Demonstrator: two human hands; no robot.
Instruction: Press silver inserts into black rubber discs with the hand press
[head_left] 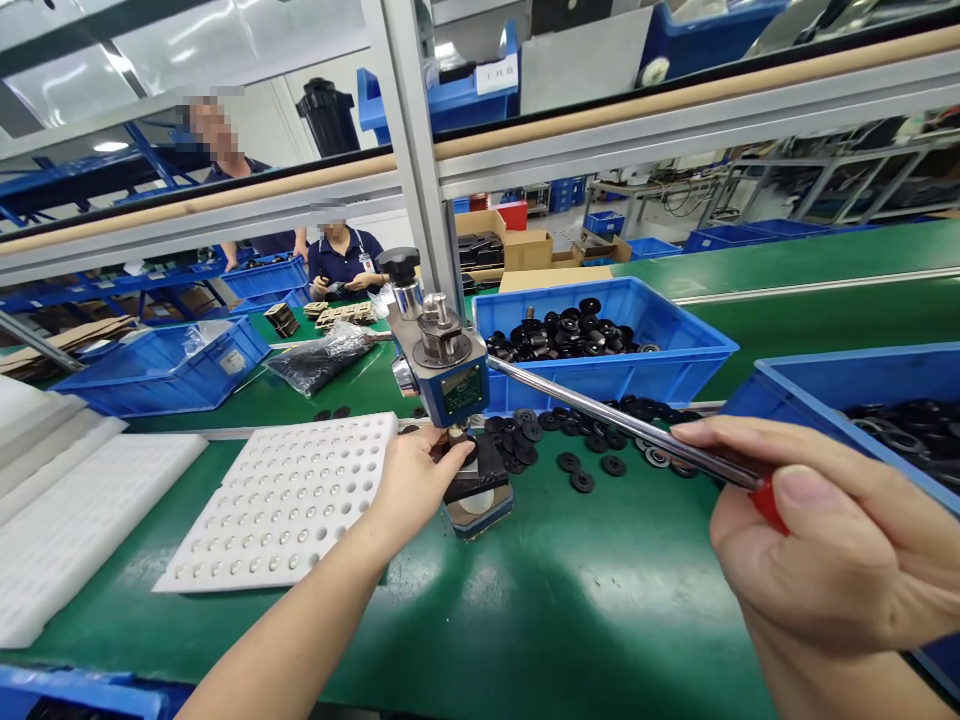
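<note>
A small blue arbor press [457,385] stands on the green bench, its black knob on top. My left hand [412,465] reaches to its base, thumb and fingers closed around a black disc [471,452] beneath the ram; the fingers hide part of the disc. My right hand [817,540] is wrapped around the red grip of the press's long metal lever [622,408], which slopes down towards me. Left of the press lies a white foam tray [277,500] with rows of small metal parts, several holes at its right side bare. Loose black discs [581,480] lie right of the press.
Behind the press is a blue bin [675,365] of black parts; another blue bin [847,385] stands at right. A second foam tray [97,500], a blue bin [172,365] and a plastic bag [322,358] are at left. An upright post [416,130] rises behind. Two people are beyond.
</note>
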